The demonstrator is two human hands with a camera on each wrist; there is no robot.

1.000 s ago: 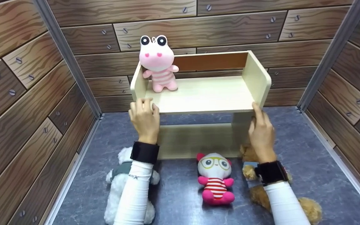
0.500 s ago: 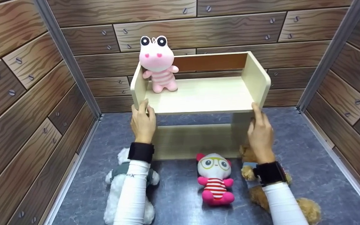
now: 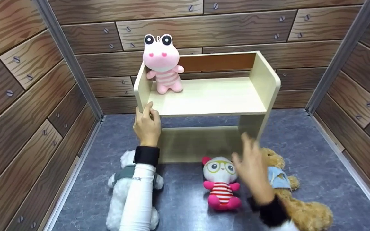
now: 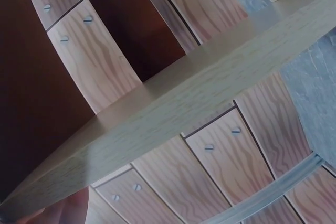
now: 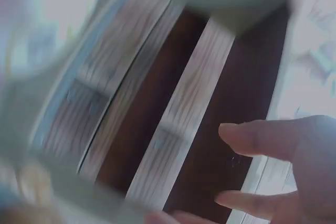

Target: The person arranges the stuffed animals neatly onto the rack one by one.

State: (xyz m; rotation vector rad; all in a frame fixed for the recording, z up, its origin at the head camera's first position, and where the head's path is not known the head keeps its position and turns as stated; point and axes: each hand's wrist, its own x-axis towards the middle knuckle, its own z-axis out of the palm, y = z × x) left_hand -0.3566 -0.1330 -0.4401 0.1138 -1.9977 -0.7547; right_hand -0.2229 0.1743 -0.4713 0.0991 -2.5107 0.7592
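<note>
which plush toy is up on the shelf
The pink plush with heart marks, on the upper shelf; the white plush, bespectacled plush and brown plush are on the floor.

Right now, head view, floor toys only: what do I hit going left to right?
White plush toy → pink doll with the red-and-white striped body → brown teddy bear.

The head view is bright, with sheen on the floor and the right hand blurred, while the right wrist view (rather hazy) glares white at upper left.
</note>
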